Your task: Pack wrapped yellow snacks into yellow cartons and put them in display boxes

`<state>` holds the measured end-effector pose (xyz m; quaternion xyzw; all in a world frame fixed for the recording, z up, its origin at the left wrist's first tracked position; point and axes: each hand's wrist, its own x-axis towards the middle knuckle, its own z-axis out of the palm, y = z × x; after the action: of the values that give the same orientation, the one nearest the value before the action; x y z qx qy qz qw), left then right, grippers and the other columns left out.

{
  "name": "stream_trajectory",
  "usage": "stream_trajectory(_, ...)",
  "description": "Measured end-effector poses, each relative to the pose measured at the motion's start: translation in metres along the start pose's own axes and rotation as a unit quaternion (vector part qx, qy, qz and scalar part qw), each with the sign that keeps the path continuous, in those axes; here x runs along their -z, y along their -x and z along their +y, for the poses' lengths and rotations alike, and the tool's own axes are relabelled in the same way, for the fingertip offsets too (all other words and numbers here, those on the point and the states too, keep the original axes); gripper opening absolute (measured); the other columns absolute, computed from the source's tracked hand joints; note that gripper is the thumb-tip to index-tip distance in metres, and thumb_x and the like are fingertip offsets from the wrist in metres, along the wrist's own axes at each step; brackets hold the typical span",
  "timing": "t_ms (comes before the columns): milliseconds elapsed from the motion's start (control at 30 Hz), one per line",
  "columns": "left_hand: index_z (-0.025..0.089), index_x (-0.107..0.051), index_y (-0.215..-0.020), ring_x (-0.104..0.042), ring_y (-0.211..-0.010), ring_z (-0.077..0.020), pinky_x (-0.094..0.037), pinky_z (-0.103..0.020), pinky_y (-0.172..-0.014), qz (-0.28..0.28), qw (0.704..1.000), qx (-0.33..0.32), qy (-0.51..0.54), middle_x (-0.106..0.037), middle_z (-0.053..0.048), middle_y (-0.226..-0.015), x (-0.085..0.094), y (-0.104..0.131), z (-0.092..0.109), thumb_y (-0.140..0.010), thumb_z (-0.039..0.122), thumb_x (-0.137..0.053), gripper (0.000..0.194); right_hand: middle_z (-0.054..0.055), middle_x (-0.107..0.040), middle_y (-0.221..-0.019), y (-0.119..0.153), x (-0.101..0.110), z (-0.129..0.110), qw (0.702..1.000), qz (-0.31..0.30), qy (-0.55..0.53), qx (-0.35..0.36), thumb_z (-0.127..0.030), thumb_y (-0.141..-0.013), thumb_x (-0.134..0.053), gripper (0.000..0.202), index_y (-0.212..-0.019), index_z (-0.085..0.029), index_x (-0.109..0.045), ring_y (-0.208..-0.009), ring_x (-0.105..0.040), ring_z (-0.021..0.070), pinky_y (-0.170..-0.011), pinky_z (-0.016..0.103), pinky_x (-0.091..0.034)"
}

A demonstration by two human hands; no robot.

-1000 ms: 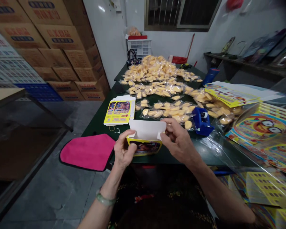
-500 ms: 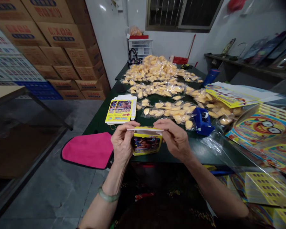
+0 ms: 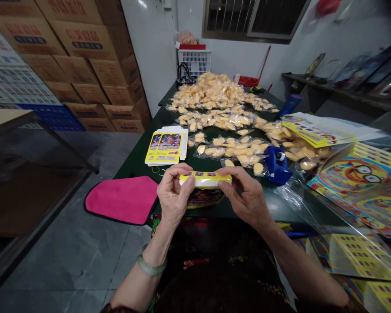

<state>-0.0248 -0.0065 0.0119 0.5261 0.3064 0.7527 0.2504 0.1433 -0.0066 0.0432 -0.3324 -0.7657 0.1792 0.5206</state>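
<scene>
A small yellow printed box (image 3: 204,196) is held between my two hands at the table's near edge. My left hand (image 3: 176,193) pinches the left end of its top flap, thumb in front. The flap's right end is gripped by my right hand (image 3: 244,195), thumb and fingers pressed on it. The flap's yellow top and white edge face me, and the box's dark picture side shows below. Just beyond my left hand lies a stack of flat yellow cartons (image 3: 166,147). Wrapped yellow pieces (image 3: 237,150) are spread beyond the box.
A blue tape dispenser (image 3: 278,165) stands right of the wrapped pieces. A pink cloth (image 3: 120,200) hangs over the left table edge. Colourful printed sheets (image 3: 361,174) lie at the right. A large heap of wrapped pieces (image 3: 215,89) covers the far table; cardboard boxes (image 3: 84,41) are stacked back left.
The box's top flap has tipped toward me, so its printed top now shows. Both thumbs have moved onto its front edge. The view has shifted slightly.
</scene>
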Motion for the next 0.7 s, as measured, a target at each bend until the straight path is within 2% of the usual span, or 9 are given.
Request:
stream_trajectory(100,0.019,-0.064,-0.09,-0.061,-0.084,-0.0141,-0.048,-0.025,-0.071,-0.017,1.0,-0.004,-0.023,-0.064,-0.005,-0.091,0.0,0.0,0.006,-0.08,0.024,-0.067,0.012,0.005,-0.068,-0.091,0.004,-0.003,-0.001,0.998,0.039,0.028,0.035,-0.017,-0.089,-0.051,0.016,-0.101,-0.021,-0.06,-0.076,-0.065,0.0143,-0.062,0.024,-0.053)
stream_trajectory(200,0.018,-0.067,-0.082,-0.058,-0.077,-0.0124,-0.046,-0.023,-0.066,-0.036,0.999,-0.005,-0.031,-0.063,-0.003,-0.083,0.001,-0.003,0.013,-0.081,0.024,-0.065,0.006,0.006,-0.067,-0.092,0.008,-0.009,-0.001,0.995,0.06,0.037,0.077,-0.012,-0.089,-0.048,0.02,-0.101,-0.022,-0.06,-0.084,-0.064,0.016,-0.074,0.03,-0.054)
stream_trajectory(333,0.018,-0.068,-0.076,-0.058,-0.075,-0.013,-0.047,-0.025,-0.067,-0.072,0.997,0.035,0.009,-0.062,-0.003,-0.079,0.005,-0.008,0.013,-0.08,0.024,-0.067,0.007,0.008,-0.063,-0.096,0.013,-0.017,0.001,0.989,0.093,0.047,0.101,-0.01,-0.088,-0.046,0.025,-0.104,-0.022,-0.06,-0.089,-0.063,0.0174,-0.079,0.034,-0.053)
stream_trajectory(433,0.018,-0.07,-0.076,-0.062,-0.076,-0.0157,-0.052,-0.031,-0.07,-0.091,0.991,0.064,0.075,-0.06,-0.003,-0.082,0.006,-0.008,0.009,-0.078,0.026,-0.069,0.008,0.01,-0.061,-0.101,0.016,-0.021,0.007,0.987,0.088,0.054,0.121,-0.008,-0.088,-0.045,0.028,-0.108,-0.022,-0.059,-0.091,-0.062,0.0182,-0.079,0.034,-0.053)
stream_trajectory(533,0.018,-0.07,-0.075,-0.065,-0.078,-0.0185,-0.055,-0.037,-0.072,-0.089,0.989,0.049,0.103,-0.059,-0.003,-0.082,0.006,-0.006,0.005,-0.078,0.026,-0.069,0.009,0.011,-0.06,-0.103,0.018,-0.02,0.011,0.986,0.084,0.056,0.133,-0.008,-0.088,-0.045,0.03,-0.11,-0.021,-0.059,-0.094,-0.061,0.0191,-0.079,0.035,-0.053)
stream_trajectory(700,0.019,-0.07,-0.078,-0.065,-0.083,-0.0192,-0.055,-0.037,-0.073,-0.093,0.992,0.016,0.086,-0.059,-0.004,-0.084,0.006,-0.002,-0.001,-0.081,0.025,-0.065,0.008,0.009,-0.06,-0.102,0.017,-0.013,0.005,0.996,0.052,0.006,0.079,-0.007,-0.088,-0.045,0.027,-0.105,-0.021,-0.06,-0.096,-0.061,0.0186,-0.084,0.036,-0.051)
